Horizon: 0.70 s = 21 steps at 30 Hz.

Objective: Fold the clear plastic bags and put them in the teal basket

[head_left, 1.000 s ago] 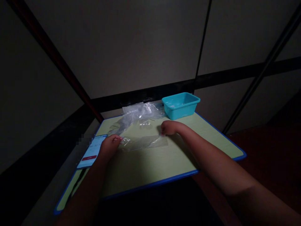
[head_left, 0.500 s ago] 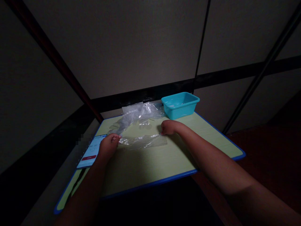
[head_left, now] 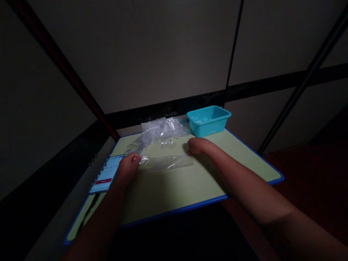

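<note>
A clear plastic bag [head_left: 167,163] stretches sideways low over the table, wrinkled and shiny along its upper edge. My left hand [head_left: 131,162] is closed on its left end, thumb and fingers pinched together. At the other end my right hand [head_left: 195,145] pinches the upper right corner, its fingertips partly hidden. Behind the bag, a loose heap of clear plastic bags [head_left: 160,130] lies toward the table's back edge. A small clear piece of plastic [head_left: 168,142] sits just in front of that heap.
A turquoise plastic basin [head_left: 209,127] stands at the back right, with something clear inside. Beside my left forearm lies a lit phone [head_left: 104,177], with a dark strap [head_left: 91,208] below it. The pale green table [head_left: 174,195] has a blue rim. Panelled walls rise behind.
Both hands have shifted very slightly to the right, still gripping the bag's ends. The bag has barely moved, and the other things on the table look the same.
</note>
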Motion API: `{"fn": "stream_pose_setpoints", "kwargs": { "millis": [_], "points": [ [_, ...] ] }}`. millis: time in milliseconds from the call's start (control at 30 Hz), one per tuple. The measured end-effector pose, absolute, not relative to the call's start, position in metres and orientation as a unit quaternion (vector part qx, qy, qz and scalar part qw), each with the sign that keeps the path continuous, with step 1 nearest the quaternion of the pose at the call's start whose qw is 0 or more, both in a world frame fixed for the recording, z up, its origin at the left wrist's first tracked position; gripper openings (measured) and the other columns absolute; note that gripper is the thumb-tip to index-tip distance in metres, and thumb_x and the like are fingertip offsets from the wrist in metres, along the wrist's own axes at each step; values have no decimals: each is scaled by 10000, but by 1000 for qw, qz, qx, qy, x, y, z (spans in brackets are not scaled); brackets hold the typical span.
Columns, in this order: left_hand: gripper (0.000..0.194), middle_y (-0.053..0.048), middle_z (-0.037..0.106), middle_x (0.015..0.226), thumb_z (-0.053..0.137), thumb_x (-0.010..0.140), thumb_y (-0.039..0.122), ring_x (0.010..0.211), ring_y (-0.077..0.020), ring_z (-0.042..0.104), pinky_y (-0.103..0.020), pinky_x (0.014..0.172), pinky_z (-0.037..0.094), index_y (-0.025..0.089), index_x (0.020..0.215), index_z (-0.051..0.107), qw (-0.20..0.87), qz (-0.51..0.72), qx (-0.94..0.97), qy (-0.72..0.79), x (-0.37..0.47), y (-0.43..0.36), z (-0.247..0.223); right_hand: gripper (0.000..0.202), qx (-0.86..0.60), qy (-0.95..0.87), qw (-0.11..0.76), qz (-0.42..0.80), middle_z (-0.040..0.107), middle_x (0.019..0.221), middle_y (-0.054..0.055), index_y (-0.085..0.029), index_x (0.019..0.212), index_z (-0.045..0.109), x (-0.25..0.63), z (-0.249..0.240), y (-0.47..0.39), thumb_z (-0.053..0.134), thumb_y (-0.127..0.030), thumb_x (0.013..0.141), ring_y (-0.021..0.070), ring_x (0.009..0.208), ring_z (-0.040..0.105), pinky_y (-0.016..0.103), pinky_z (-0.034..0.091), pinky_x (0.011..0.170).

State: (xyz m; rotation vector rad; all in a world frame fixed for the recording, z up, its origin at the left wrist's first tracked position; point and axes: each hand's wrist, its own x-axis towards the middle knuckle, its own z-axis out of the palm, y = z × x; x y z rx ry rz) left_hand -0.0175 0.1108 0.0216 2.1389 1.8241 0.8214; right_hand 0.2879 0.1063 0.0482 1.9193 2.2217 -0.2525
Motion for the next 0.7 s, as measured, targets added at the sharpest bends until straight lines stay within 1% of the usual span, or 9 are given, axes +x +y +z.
{"fn": "stream_pose_setpoints", "kwargs": {
  "millis": [67,100,167,233,300,400,500,600,700],
  "points": [
    [283,-42,626,720,430,762,413,688,-206,579,-278,608,423,181,795,587,81,288,726,619,-17,109,23,518,659,742,93,-84,645,1104,210,-75,1151,637,290,48,107,640,-394,742,302,1027,609,299,474,771],
    [290,-58,630,774,432,770,407,736,-218,581,-298,654,438,173,839,588,52,300,730,612,-16,108,24,522,665,737,91,-82,644,1105,210,-78,1160,632,291,49,107,637,-397,746,304,1025,609,302,476,764],
    [310,-97,627,907,439,790,397,882,-254,567,-360,795,440,159,927,583,-23,330,742,583,-11,104,25,527,679,725,83,-77,640,1113,211,-84,1173,623,292,50,105,620,-413,762,308,1022,609,306,479,750],
    [328,-122,607,1034,446,818,393,1030,-278,520,-414,926,387,155,1001,577,-72,343,771,532,-2,98,25,527,696,711,66,-71,637,1121,209,-94,1174,622,292,53,103,604,-437,774,305,1021,609,297,476,739],
    [365,-122,585,1140,439,850,412,1120,-273,487,-422,994,346,163,1085,566,-57,318,829,457,10,90,23,512,705,704,45,-68,638,1120,205,-100,1163,627,290,57,99,582,-448,791,294,1012,612,281,468,724],
    [490,-123,502,1332,386,889,490,1253,-265,415,-443,1076,256,174,1243,509,-1,220,922,319,28,79,20,454,684,726,20,-68,648,1098,199,-95,1116,649,283,63,95,515,-435,845,262,976,623,259,448,710],
    [584,-111,377,1450,323,904,557,1336,-269,323,-503,1102,174,213,1369,401,35,131,953,271,37,73,18,414,635,769,12,-74,671,1053,172,-102,1046,683,277,69,91,462,-414,886,225,924,634,238,430,703],
    [580,-90,299,1490,314,900,583,1366,-285,264,-556,1090,155,275,1388,383,58,88,957,269,37,70,18,383,611,785,51,-88,684,1022,160,-102,1015,699,276,70,90,526,-402,853,226,910,637,239,431,706],
    [527,-81,269,1501,331,897,586,1372,-301,245,-601,1070,138,340,1353,427,68,69,956,278,36,69,19,436,650,750,83,-84,663,1079,178,-96,1084,671,281,64,93,641,-391,763,267,977,623,263,449,715]
  ]
}}
